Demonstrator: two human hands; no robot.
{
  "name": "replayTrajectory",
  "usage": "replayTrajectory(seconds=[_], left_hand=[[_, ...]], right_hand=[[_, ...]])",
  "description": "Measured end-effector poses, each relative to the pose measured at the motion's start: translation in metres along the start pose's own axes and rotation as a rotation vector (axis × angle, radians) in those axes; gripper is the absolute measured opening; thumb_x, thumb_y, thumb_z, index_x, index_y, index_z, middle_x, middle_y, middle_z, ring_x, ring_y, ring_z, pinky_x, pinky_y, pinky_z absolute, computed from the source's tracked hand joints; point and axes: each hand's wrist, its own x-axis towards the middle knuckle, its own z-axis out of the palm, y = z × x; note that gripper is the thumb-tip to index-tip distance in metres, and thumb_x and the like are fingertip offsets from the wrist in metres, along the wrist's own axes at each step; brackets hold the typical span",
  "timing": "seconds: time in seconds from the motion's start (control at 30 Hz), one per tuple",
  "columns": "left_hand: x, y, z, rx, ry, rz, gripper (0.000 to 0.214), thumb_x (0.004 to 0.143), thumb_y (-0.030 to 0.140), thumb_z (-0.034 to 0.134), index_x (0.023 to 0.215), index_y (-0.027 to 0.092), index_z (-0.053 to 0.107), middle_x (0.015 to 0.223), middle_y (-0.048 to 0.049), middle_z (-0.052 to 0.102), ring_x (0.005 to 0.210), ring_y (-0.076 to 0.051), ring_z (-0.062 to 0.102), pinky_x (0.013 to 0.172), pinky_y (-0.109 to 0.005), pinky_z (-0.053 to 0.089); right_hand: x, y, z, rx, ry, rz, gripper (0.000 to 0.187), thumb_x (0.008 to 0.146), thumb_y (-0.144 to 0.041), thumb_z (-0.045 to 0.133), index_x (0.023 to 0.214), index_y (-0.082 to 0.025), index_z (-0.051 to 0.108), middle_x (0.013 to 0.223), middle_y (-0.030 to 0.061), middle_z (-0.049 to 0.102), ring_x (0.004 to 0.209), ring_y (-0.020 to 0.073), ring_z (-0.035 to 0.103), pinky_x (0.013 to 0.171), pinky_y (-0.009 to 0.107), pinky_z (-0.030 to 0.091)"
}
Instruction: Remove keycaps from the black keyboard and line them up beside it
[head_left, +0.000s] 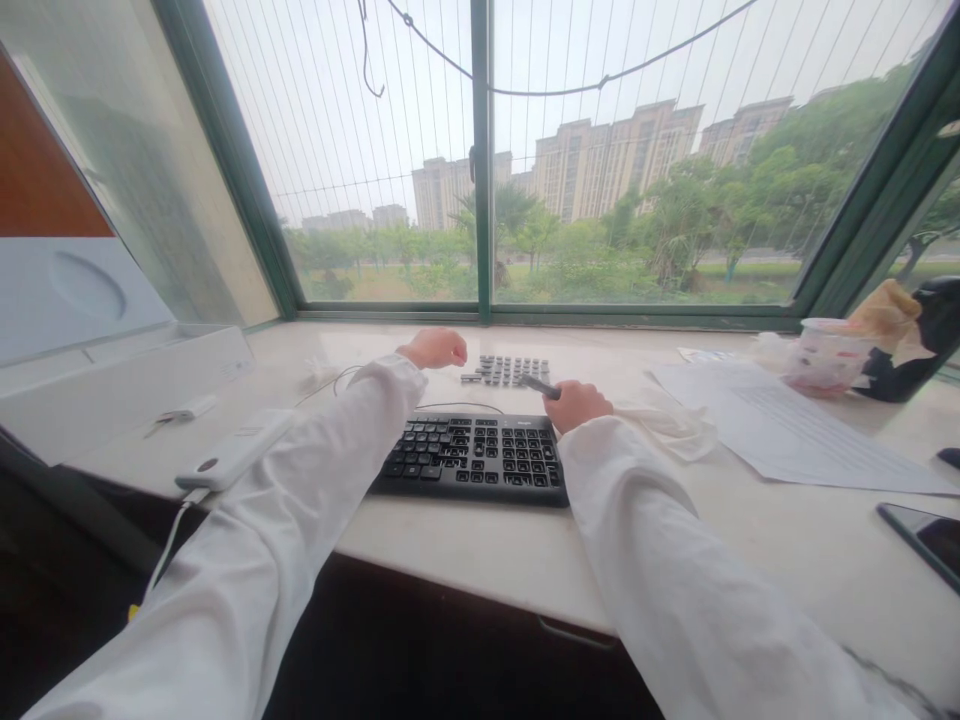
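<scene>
A black keyboard point(480, 455) lies near the front edge of the white sill. Keycaps sit on its left part, while many positions on the right part show bare sockets. Behind it, loose keycaps point(510, 370) are laid out in rows. My right hand point(579, 405) is closed around a slim dark tool point(540, 387), its exact kind unclear, with the tip over the right side of the loose keycaps. My left hand point(433, 349) is just left of the rows, fingers curled in; whatever they hold, if anything, is hidden. My left sleeve covers the keyboard's left end.
A white device with a cable point(236, 450) lies on the left. On the right are crumpled tissue point(667, 428), paper sheets point(795, 425), a cup point(825, 355) and a phone point(926, 540). A green-framed window point(484, 200) closes off the back of the sill.
</scene>
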Motion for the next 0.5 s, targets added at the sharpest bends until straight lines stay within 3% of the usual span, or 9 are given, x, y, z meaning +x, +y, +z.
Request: replayTrajectory(seconds=[0.17,0.3,0.4,0.5], left_hand=[[-0.032,0.013,-0.02,0.013,-0.05,-0.059,0.025,0.076,0.045,0.064,0.094,0.029,0.073,0.1,0.0013,0.071,0.09,-0.016,0.061,0.081,-0.025,0.043],[-0.058,0.009,-0.029,0.034,-0.052,-0.159,0.032,0.074,0.053,0.064,0.094,0.03,0.073,0.102,-0.0008,0.071,0.094,-0.02,0.061,0.083,-0.028,0.044],[-0.073,-0.009,-0.031,-0.013,-0.095,-0.266,0.039,0.076,0.059,0.059,0.095,0.029,0.073,0.097,-0.0016,0.073,0.089,-0.019,0.062,0.081,-0.027,0.044],[-0.085,-0.043,-0.024,-0.031,-0.169,-0.445,0.041,0.079,0.062,0.054,0.085,0.026,0.073,0.088,-0.0029,0.073,0.085,-0.019,0.063,0.083,-0.028,0.045]], right_hand=[[0.001,0.001,0.001,0.006,-0.001,-0.008,0.032,0.081,-0.041,0.05,0.099,-0.027,0.073,0.097,0.0109,0.068,0.092,0.0282,0.065,0.078,0.038,0.048],[0.004,0.003,0.003,-0.007,0.001,-0.016,0.032,0.082,-0.042,0.049,0.098,-0.027,0.073,0.094,0.0106,0.068,0.09,0.0283,0.065,0.077,0.039,0.048],[0.005,0.003,0.0,-0.048,0.005,-0.02,0.032,0.081,-0.042,0.05,0.097,-0.026,0.072,0.094,0.0113,0.067,0.088,0.0284,0.065,0.076,0.039,0.048],[0.006,0.002,-0.006,-0.102,-0.014,-0.018,0.034,0.08,-0.043,0.051,0.099,-0.023,0.071,0.096,0.0125,0.067,0.089,0.0288,0.065,0.076,0.039,0.048]])
